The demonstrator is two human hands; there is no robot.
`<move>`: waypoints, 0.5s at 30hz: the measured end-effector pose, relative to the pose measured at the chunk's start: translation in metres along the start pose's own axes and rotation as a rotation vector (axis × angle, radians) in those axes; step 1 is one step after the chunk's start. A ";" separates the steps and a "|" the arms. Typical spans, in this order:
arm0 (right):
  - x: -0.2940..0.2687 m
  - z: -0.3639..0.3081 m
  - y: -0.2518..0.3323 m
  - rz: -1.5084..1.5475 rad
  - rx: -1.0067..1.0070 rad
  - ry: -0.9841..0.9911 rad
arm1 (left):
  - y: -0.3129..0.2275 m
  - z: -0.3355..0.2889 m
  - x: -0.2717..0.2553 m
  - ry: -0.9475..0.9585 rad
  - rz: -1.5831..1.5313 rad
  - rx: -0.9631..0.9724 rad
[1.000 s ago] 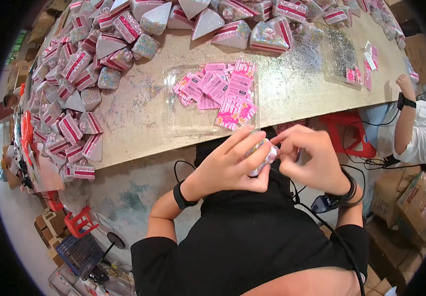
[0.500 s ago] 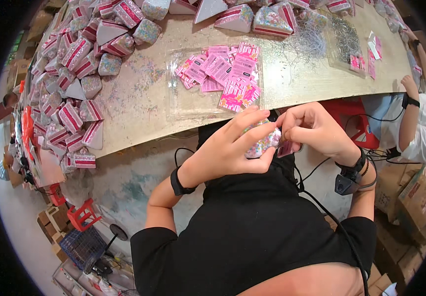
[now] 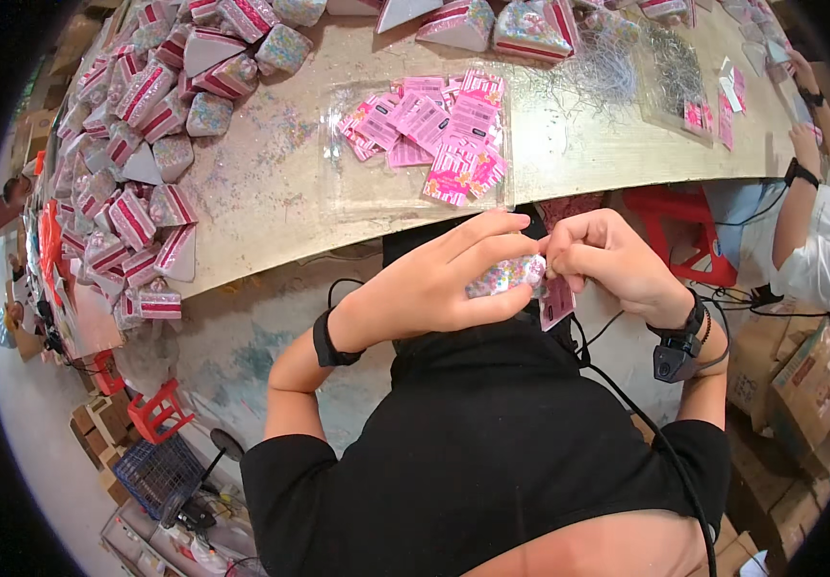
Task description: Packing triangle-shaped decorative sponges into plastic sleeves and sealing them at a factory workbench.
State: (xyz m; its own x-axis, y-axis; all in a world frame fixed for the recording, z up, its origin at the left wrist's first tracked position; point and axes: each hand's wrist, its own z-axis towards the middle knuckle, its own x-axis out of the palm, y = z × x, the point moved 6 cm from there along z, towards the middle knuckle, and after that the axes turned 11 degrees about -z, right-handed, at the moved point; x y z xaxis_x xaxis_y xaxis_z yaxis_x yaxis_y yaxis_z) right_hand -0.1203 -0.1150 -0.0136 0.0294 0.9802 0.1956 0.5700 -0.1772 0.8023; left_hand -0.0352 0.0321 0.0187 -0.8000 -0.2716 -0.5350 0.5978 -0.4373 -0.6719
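My left hand (image 3: 434, 284) grips a small clear packet of glittery confetti (image 3: 506, 276) in front of my chest, below the table edge. My right hand (image 3: 607, 260) pinches the packet's right end and holds a pink printed card (image 3: 556, 303) that hangs under it. On the table just beyond my hands lies a clear plastic tray (image 3: 415, 188) with several more pink cards (image 3: 434, 130).
A heap of wedge-shaped packs with pink and white labels (image 3: 136, 183) covers the table's left side and far edge. Silver shreds (image 3: 617, 67) lie at the far right. Another person's arms (image 3: 809, 192) work at the right. A red stool (image 3: 675, 216) and cardboard boxes (image 3: 800, 375) stand nearby.
Both hands stay on the packet and have shifted slightly, with the pink card now hanging lower under my right hand. My head has tilted, so the table sits a little differently in view.
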 end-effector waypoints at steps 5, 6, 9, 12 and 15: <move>0.003 -0.001 -0.007 0.071 0.012 0.000 | -0.002 0.001 0.000 0.018 0.009 0.025; 0.005 -0.003 -0.008 0.100 0.014 -0.008 | -0.002 0.001 -0.001 0.032 0.042 0.030; 0.006 -0.002 -0.022 0.228 0.031 -0.062 | -0.008 0.009 -0.008 0.003 0.046 -0.025; 0.011 -0.002 -0.027 0.369 0.036 -0.101 | -0.008 0.010 -0.008 0.036 0.138 0.030; 0.011 -0.005 -0.026 0.410 -0.022 -0.036 | -0.009 0.011 -0.008 0.021 0.147 0.046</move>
State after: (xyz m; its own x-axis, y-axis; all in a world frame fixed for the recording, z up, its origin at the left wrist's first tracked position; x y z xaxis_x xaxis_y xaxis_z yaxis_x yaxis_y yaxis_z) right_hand -0.1389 -0.0998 -0.0295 0.2798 0.8302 0.4822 0.4870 -0.5556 0.6739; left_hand -0.0347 0.0291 0.0352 -0.7023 -0.3178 -0.6370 0.7051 -0.4334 -0.5612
